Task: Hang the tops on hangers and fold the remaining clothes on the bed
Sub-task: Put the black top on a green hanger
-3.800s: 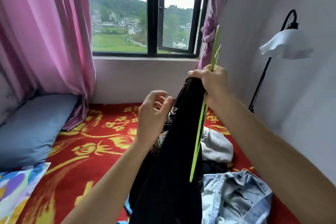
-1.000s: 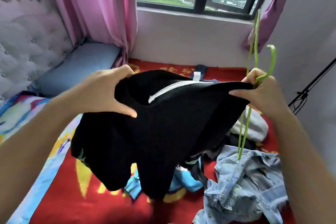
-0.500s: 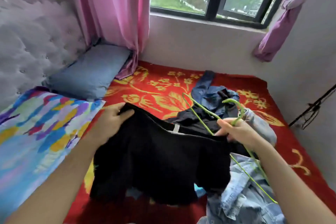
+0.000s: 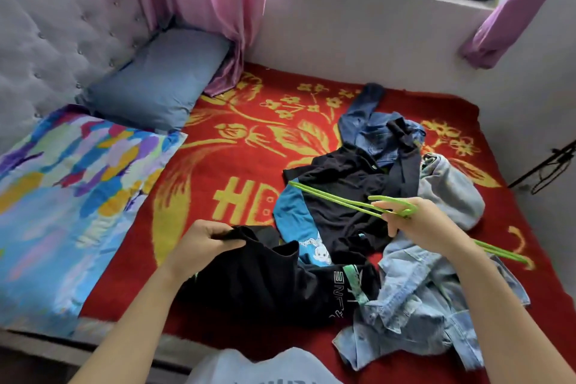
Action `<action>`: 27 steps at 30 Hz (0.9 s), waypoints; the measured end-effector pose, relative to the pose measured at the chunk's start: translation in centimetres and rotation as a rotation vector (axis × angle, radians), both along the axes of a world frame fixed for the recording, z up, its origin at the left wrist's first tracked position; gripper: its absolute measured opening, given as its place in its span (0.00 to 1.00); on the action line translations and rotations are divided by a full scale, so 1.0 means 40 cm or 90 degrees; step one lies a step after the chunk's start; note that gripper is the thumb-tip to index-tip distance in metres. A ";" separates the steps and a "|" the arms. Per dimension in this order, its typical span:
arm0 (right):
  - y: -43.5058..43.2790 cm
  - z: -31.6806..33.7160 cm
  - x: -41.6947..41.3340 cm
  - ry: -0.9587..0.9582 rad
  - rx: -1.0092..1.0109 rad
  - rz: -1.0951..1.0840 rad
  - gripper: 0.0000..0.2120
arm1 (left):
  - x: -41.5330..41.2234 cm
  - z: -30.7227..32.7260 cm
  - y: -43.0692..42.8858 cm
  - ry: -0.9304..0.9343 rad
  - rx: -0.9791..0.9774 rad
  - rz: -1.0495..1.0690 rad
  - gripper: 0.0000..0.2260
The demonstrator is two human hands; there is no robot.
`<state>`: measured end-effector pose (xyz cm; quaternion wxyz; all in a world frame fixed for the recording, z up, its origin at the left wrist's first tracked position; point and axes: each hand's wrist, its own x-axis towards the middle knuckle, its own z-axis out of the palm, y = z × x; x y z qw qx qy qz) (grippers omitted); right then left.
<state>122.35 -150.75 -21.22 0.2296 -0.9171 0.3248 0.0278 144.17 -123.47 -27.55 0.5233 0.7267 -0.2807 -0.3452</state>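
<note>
A black top with white lettering lies crumpled on the red bedspread near the bed's front edge. My left hand grips its upper edge. My right hand holds green wire hangers by the hook end, level above the clothes pile. One hanger arm points left over a black and blue top; another runs under my right forearm. A light denim jacket lies below my right arm.
A dark denim garment and a grey garment lie behind the pile. A blue pillow and a multicoloured quilt fill the left. Pink curtains, a window wall and a lamp stand border the bed.
The black top has dropped from being held up between both hands onto the bed. My right hand has let go of it and keeps only the hangers, now lower and flatter.
</note>
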 end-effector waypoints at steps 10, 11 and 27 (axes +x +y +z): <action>0.040 0.018 0.006 -0.188 0.005 0.006 0.27 | -0.025 -0.030 0.043 -0.005 -0.017 -0.017 0.20; 0.041 0.014 0.007 -0.202 0.011 0.001 0.27 | -0.026 -0.035 0.049 -0.011 -0.017 -0.020 0.19; 0.089 0.006 0.107 -0.287 0.086 0.050 0.27 | -0.094 -0.011 -0.015 -0.415 -0.086 -0.111 0.14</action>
